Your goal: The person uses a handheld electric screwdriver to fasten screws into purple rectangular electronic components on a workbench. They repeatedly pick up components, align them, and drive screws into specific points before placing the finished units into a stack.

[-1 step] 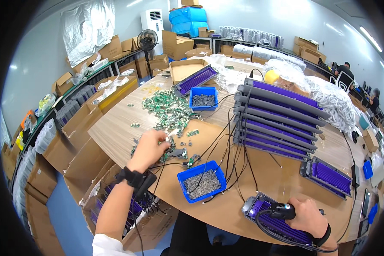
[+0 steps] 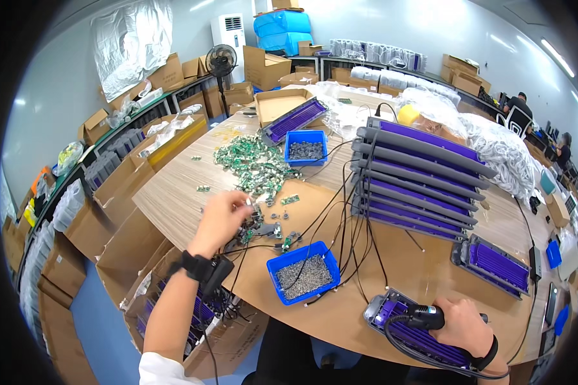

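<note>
My left hand (image 2: 218, 223) is over a small pile of circuit boards and grey parts (image 2: 255, 228) at the table's left edge. Its fingertips are pinched together; what they hold, if anything, is too small to name. My right hand (image 2: 464, 326) is wrapped round a black corded electric screwdriver (image 2: 424, 317), lying across a purple-and-grey housing (image 2: 401, 333) near the front edge. Between my hands stands a blue bin of small metal screws (image 2: 305, 277). A larger heap of green circuit boards (image 2: 253, 163) lies beyond my left hand.
A tall stack of purple-and-grey housings (image 2: 420, 179) stands right of centre, with black cables trailing from it. Another housing (image 2: 494, 264) lies at the right. A blue bin of dark parts (image 2: 306, 149) sits farther back. An open carton (image 2: 221, 343) with cabled housings is below the table's left edge.
My left hand has shifted slightly left and up over the small parts. My right hand and the screwdriver stay in place.
</note>
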Motion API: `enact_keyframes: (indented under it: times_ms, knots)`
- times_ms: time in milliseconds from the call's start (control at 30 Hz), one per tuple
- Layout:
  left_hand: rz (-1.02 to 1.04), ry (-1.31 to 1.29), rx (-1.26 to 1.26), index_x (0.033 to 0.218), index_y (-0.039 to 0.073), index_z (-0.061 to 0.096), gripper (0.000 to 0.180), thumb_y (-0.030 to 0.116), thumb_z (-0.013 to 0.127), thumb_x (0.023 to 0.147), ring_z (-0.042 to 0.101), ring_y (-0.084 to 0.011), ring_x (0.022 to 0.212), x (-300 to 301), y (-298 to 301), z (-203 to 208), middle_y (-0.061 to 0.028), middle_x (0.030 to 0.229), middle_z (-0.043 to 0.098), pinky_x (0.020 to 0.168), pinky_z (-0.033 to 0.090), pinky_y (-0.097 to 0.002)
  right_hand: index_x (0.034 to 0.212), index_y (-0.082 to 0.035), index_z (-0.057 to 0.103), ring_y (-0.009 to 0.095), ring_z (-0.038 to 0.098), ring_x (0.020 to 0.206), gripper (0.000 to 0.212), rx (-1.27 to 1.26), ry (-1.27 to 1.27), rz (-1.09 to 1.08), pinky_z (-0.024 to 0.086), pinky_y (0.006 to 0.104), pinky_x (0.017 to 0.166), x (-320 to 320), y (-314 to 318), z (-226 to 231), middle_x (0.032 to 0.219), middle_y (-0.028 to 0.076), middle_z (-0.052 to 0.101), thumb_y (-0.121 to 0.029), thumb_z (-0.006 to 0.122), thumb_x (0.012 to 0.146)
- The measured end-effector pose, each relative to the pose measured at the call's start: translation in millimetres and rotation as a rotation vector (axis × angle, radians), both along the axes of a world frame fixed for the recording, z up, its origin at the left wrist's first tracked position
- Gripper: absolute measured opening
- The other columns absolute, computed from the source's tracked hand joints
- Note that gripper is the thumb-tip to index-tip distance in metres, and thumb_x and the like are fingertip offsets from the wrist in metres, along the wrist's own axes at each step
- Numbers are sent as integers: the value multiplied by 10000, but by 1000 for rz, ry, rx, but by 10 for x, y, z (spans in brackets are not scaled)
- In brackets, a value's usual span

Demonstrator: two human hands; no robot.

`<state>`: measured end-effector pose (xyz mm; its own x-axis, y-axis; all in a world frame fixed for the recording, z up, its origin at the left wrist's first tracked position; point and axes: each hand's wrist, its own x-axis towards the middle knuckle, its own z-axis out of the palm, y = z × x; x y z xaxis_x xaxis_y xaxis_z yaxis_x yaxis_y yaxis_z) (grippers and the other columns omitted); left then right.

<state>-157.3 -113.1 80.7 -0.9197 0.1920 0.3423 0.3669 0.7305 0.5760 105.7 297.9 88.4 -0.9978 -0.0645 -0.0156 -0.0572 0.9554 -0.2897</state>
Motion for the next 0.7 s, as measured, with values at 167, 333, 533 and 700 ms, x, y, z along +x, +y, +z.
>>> enact_keyframes:
  times_ms: [167,333,533,700]
  knots:
    - [-70,146,619,1196,60,640,262,130,638,944,644,-110,839,-4,-285,473,-29,946,698,768,498,-246,863,-12,636,442,636,715,263,16,27,-2,516,486,680,-2,-12,-18,764,228,662,-152,739,666]
    - [-213,315,847,1328,29,551,346,145,555,1002,646,-125,936,699,-469,1129,-79,1121,644,882,532,-276,894,-17,623,447,635,737,278,32,18,-10,511,494,693,12,-22,-47,793,228,669,-128,733,663]
    - [31,616,638,1418,-11,462,445,253,437,1060,573,-90,1046,1472,-821,1374,-94,1326,576,950,439,-242,917,-23,592,440,632,725,304,61,-8,44,505,495,662,41,82,-67,765,217,655,-136,729,669]
    - [137,346,610,1350,13,533,396,243,530,1028,539,-84,862,1963,-1044,872,-39,1100,619,834,449,-232,934,-25,576,418,639,734,308,-9,-21,153,507,486,641,21,120,-14,792,174,652,-115,710,672]
